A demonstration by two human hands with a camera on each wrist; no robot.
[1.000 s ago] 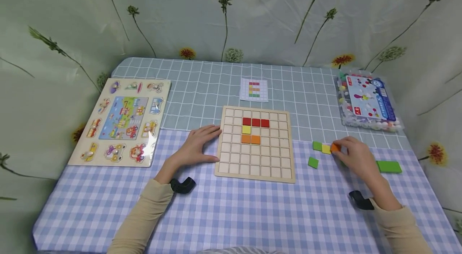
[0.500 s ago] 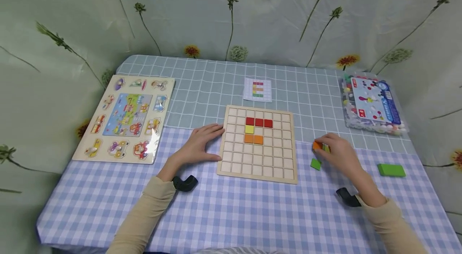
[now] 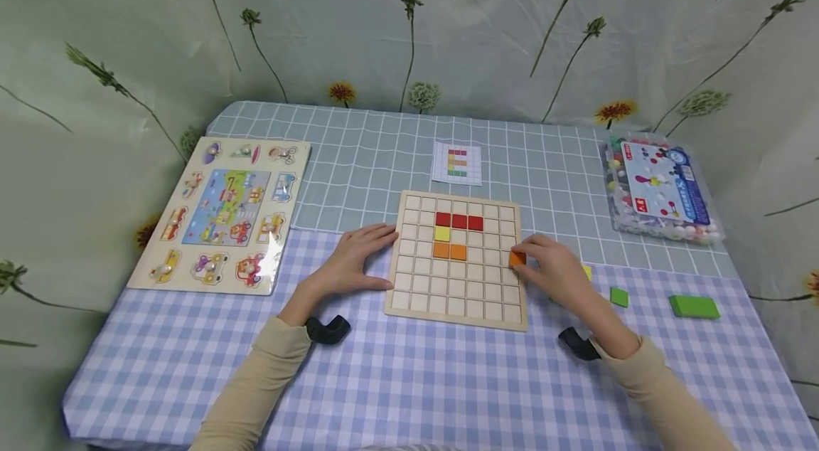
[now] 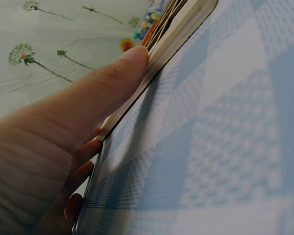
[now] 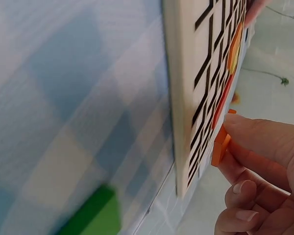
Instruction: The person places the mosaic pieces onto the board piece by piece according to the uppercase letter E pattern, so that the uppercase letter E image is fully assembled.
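Observation:
My right hand pinches an orange square tile between thumb and finger, over the right edge of the wooden grid board. In the right wrist view the tile stands out from the fingertips beside the board's grid. My left hand lies along the board's left edge, its thumb and fingertips right at the rim, with nothing held. On the board sit a row of red tiles, one yellow tile and two orange tiles.
Right of the board lie a green tile, a partly hidden yellow tile and a green block. A printed pattern card lies behind the board. A peg puzzle is left, a clear box back right.
My right hand has carried the orange tile leftward from among the loose tiles to the board's right edge. The left hand keeps its place against the board.

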